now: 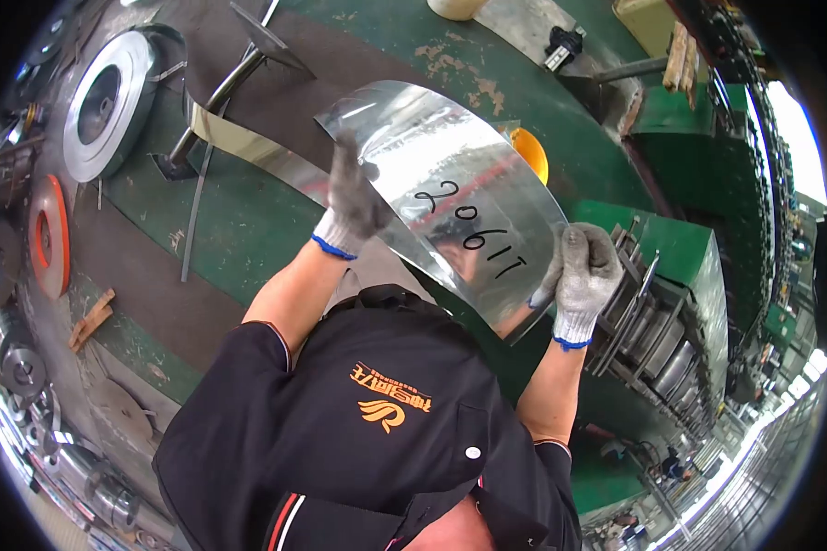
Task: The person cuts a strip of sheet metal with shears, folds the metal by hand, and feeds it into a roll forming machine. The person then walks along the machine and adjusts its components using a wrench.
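A shiny, bowed metal sheet (404, 138) is held up in front of my chest, with "206IT" handwritten on it in black marker and a faint red line across. My left hand (354, 195), in a grey-white knit glove with a blue cuff, grips its left edge, fingers pointing upward; part of the grip is hidden. My right hand (583, 274), gloved the same way, pinches the right edge near the corner between thumb and bent fingers. A narrower metal strip (262, 154) runs from behind my left hand toward the upper left.
At left stands a large metal coil (81, 110), with an orange-rimmed ring (53, 234) below it. A roller machine (657, 344) is close by my right hand. Behind the sheet sits a yellow round object (531, 154). A metal post stand (220, 96) rises from the green floor.
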